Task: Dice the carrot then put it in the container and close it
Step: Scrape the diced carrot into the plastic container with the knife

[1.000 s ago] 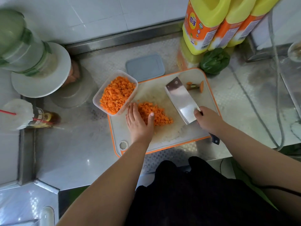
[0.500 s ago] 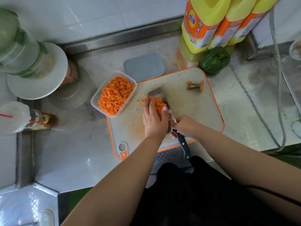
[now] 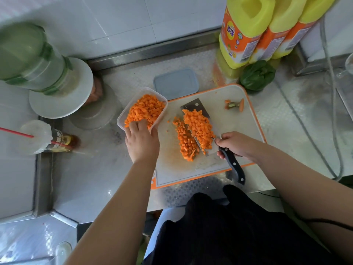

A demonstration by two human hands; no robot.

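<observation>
Right hand [image 3: 236, 145] curled round the black handle of the cleaver [image 3: 198, 125], blade laid flat on the cutting board [image 3: 236, 123] and heaped with diced carrot [image 3: 199, 127]. More dice [image 3: 185, 144] in a strip on the board just left of the blade. Left hand [image 3: 142, 142] gripping the near edge of the clear container [image 3: 161, 113], part-filled with dice, at the board's far-left corner. Grey lid [image 3: 175, 83] beyond the board's far edge. Carrot stub [image 3: 236, 105] near the far-right corner.

Orange carrot dice [image 3: 199, 127] lie on a white cutting board [image 3: 225, 163] edged in orange. The lid [image 3: 175, 83] is grey-blue, the knife handle [image 3: 234, 165] black, the jugs [image 3: 246, 33] yellow with orange labels, the table [image 3: 91, 180] patterned steel.
</observation>
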